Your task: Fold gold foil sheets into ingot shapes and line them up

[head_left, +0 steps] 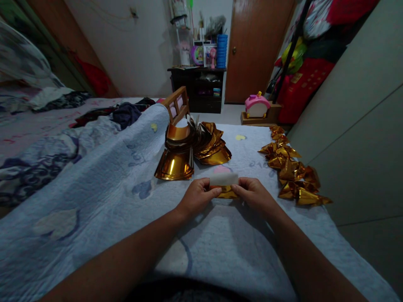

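In the head view, both forearms reach in from the near edge over a light blue quilt (132,226) patterned with hearts. Between the hands is a small sheet of gold foil paper (223,180), in front of the person and just above the quilt or resting on it; I cannot tell which. Its upper part shows a pale back, while a shiny gold strip shows below.

The left hand (197,194) pinches the sheet's left end, thumb laid across the front and pointing inward. The right hand (255,194) grips the right end in the same way, its thumb over the gold strip. The other fingers are closed up behind the paper and partly hidden.

Beyond the left hand lie fanned gold sheets in two bunches side by side, a left bunch (175,164) and a right bunch (215,152), with many layers curling upward. On the right side of the quilt, well apart from the right hand, folded gold foil pieces (287,168) with pointed ends lie crowded in a long row. Farther back stand a pink toy (256,106), a dark cabinet (197,93) and a brown door (256,50).
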The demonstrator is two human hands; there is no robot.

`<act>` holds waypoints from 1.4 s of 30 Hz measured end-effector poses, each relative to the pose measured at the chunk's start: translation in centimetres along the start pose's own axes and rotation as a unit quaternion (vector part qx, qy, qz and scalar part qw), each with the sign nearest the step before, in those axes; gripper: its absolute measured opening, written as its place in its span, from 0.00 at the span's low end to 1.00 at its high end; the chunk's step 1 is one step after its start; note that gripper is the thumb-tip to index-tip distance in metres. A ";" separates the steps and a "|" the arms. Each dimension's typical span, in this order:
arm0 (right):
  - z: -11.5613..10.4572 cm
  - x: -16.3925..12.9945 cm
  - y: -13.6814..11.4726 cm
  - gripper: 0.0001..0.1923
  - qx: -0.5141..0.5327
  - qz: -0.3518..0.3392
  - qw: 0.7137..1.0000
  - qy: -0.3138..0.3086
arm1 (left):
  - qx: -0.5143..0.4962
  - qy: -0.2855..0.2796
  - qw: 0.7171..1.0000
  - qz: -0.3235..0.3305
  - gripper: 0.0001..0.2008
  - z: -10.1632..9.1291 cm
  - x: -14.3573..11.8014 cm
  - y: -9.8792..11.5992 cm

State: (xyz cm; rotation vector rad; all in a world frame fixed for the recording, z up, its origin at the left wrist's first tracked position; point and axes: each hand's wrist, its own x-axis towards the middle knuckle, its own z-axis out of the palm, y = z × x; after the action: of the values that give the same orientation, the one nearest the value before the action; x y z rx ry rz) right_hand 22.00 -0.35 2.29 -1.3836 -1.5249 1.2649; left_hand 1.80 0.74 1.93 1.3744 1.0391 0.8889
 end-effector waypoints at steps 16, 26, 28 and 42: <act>1.9 -0.2 0.0 0.10 -0.388 0.020 0.919 0.066 | 0.378 0.055 0.923 0.041 0.16 0.5 0.0 -1.1; 2.4 -0.4 1.0 0.06 -0.436 -0.055 0.892 0.101 | 0.484 -0.016 0.862 0.150 0.03 0.5 0.1 -1.8; 2.5 -0.2 1.4 0.06 -0.440 -0.097 0.890 0.064 | 0.483 -0.067 0.857 0.164 0.07 0.4 0.3 -1.9; 4.5 -0.8 0.4 0.11 -0.533 -0.097 0.838 0.069 | 0.559 -0.090 0.816 0.117 0.09 -1.4 0.0 -1.8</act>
State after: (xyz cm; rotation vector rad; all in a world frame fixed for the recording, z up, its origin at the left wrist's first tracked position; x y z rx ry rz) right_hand 17.98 -2.06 0.75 -1.8146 -2.3131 0.0721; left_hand 0.31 1.19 0.21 2.5530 1.3147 0.2172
